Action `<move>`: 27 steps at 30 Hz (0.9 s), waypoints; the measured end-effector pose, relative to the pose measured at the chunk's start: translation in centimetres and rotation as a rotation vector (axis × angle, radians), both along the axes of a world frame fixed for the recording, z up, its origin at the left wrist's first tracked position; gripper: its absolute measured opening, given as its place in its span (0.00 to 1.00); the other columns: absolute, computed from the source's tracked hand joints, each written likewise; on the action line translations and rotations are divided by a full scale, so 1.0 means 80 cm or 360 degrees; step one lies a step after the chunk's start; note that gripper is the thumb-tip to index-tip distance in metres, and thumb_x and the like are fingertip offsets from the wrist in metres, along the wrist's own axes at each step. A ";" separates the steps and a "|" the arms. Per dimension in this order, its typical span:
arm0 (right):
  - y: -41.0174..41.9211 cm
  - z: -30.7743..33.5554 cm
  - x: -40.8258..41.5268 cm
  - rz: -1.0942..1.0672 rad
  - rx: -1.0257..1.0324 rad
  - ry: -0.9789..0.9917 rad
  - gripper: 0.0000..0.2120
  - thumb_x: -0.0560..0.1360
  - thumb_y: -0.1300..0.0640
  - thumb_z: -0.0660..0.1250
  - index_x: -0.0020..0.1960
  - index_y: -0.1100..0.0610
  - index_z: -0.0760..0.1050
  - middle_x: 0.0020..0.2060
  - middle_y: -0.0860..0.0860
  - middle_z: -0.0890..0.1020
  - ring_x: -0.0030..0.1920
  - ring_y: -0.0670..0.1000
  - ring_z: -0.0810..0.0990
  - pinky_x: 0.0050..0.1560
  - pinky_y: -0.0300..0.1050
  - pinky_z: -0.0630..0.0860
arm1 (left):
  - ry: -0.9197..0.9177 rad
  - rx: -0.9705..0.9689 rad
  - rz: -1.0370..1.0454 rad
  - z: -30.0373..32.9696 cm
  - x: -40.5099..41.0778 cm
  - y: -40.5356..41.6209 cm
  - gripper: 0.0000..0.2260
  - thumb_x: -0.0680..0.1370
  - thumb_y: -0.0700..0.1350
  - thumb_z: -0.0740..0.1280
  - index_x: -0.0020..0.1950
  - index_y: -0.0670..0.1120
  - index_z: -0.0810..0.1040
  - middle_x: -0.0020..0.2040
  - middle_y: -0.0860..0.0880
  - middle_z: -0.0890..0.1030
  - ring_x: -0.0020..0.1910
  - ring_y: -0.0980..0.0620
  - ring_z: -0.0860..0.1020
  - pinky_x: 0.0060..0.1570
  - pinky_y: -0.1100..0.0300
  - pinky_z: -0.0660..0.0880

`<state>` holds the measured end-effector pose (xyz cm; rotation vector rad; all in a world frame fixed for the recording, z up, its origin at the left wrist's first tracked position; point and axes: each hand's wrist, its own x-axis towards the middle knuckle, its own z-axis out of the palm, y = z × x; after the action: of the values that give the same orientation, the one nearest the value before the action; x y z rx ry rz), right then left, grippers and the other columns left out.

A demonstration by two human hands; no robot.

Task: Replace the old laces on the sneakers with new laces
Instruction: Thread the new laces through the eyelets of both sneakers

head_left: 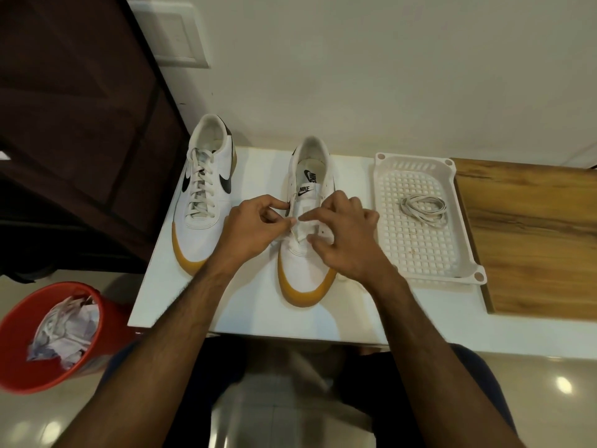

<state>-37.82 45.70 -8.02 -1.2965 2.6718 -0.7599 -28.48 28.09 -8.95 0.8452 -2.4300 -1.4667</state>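
Observation:
Two white sneakers with tan toe soles stand on a white table [252, 305]. The left sneaker [206, 202] is fully laced. The right sneaker [307, 260] shows open eyelets near its tongue. My left hand [255, 227] pinches a white lace [295, 223] at the eyelets on the shoe's left side. My right hand [345, 234] pinches the same lace over the lower eyelets, fingers curled. A coiled white lace [423, 210] lies in a white perforated tray [420, 253] to the right.
A red bin [19, 357] holding crumpled paper sits on the floor at the left. A wooden board [533, 240] lies right of the tray. A dark cabinet [80, 124] stands at the back left, a pale wall behind the table.

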 end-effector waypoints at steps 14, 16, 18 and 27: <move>0.030 0.022 -0.025 -0.0361 -0.0172 0.0057 0.05 0.77 0.52 0.72 0.51 0.43 0.82 0.52 0.43 0.70 0.55 0.48 0.68 0.52 0.49 0.55 | -0.0025 -0.0018 0.0018 0.002 -0.001 0.001 0.11 0.74 0.49 0.77 0.55 0.53 0.83 0.39 0.53 0.85 0.41 0.60 0.82 0.46 0.63 0.76; 0.016 0.015 -0.008 -0.0113 -0.0082 0.0070 0.07 0.76 0.49 0.73 0.54 0.41 0.83 0.52 0.44 0.71 0.55 0.48 0.67 0.51 0.48 0.54 | -0.0014 -0.0016 0.0013 0.001 -0.001 0.002 0.10 0.74 0.49 0.77 0.54 0.52 0.83 0.39 0.53 0.85 0.40 0.61 0.82 0.47 0.63 0.76; 0.002 0.006 0.001 0.0029 0.0048 0.0111 0.08 0.74 0.47 0.74 0.53 0.41 0.84 0.53 0.45 0.72 0.56 0.50 0.68 0.53 0.48 0.53 | -0.0003 -0.0009 0.0011 0.001 0.000 0.003 0.11 0.74 0.49 0.77 0.54 0.53 0.83 0.39 0.53 0.85 0.41 0.61 0.82 0.47 0.63 0.77; 0.010 0.009 -0.022 -0.0410 0.0074 0.0357 0.10 0.71 0.62 0.74 0.45 0.48 0.81 0.52 0.49 0.74 0.55 0.55 0.72 0.55 0.54 0.59 | -0.0036 -0.0035 0.0024 0.004 0.001 0.000 0.09 0.74 0.49 0.76 0.53 0.54 0.83 0.39 0.54 0.85 0.40 0.61 0.82 0.47 0.61 0.77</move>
<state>-39.58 46.49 -7.28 -1.0993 3.0579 -0.6022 -28.37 28.10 -8.66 0.8778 -2.4460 -1.4303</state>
